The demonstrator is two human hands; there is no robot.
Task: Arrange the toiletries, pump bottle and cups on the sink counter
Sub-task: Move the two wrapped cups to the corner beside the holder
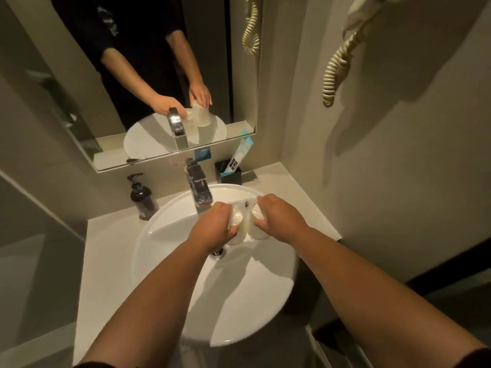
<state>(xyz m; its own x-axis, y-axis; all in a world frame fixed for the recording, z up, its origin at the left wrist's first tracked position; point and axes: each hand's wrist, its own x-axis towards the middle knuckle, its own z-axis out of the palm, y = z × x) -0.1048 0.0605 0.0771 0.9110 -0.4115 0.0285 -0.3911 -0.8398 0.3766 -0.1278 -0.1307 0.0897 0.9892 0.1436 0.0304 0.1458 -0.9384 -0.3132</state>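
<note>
Head view:
Left hand (216, 225): over the basin, fingers closed around the left cup, palm down.
Left cup (236, 227): clear, held above the bowl, just right of the tap spout; touching or nearly touching the right cup, cannot tell which.
Right hand (277, 217): over the basin, fingers closed around the right cup from the right side.
Right cup (259, 227): clear, upright, held above the bowl beside the left cup.
Basin (164, 251): white, round, set on the worktop; drain (218, 252) visible just below the left hand.
Tap (198, 185): chrome, at the basin's rear edge, spout pointing toward the hands.
Worktop (106, 261): pale, surrounds the basin on the left, rear and right.
Pump bottle (143, 199): dark, upright on the worktop, rear left, just beside the basin rim.
Holder (229, 175): black, square, on the worktop at rear right of the tap, near the wall.
Toiletry packet (239, 155): white and light blue, standing tilted in the holder, top leaning against the mirror's lower corner.
Mirror (132, 75): on the rear wall; reflects both hands, the cups, tap and basin.
Coiled cord (336, 73): cream, hanging on the right wall, well apart from the worktop items.
</note>
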